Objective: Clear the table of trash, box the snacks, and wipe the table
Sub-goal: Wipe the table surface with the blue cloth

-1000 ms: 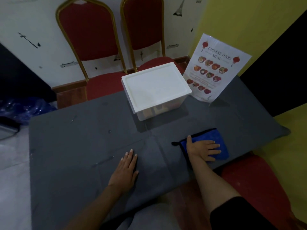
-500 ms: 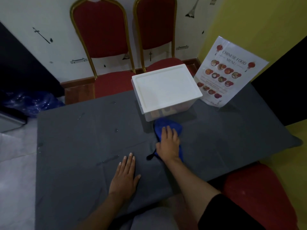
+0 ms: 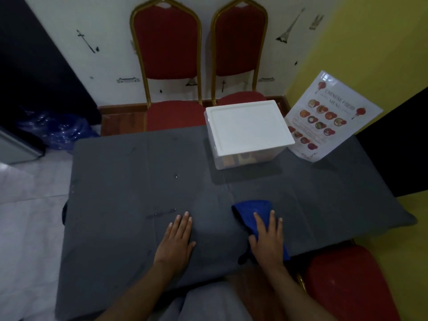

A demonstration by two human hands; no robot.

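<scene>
A grey cloth covers the table (image 3: 120,186). My right hand (image 3: 267,239) presses flat on a blue cleaning cloth (image 3: 252,212) near the table's front edge, right of centre. My left hand (image 3: 177,239) lies flat, fingers spread, on the grey cover to the left of it and holds nothing. A clear plastic box with a white lid (image 3: 247,126) stands shut at the far side of the table; snack packets show dimly through its front wall. A few small wet spots (image 3: 162,213) glisten just beyond my left hand.
A laminated food menu (image 3: 328,114) leans at the back right beside the box. Two red chairs with gold frames (image 3: 169,66) stand behind the table, and a red seat (image 3: 347,281) is at my right. A blue plastic bag (image 3: 58,130) lies on the floor at left.
My right hand swept the blue cloth from the right side of the table up toward the box, then back to the front edge. My left hand stayed planted on the table.
</scene>
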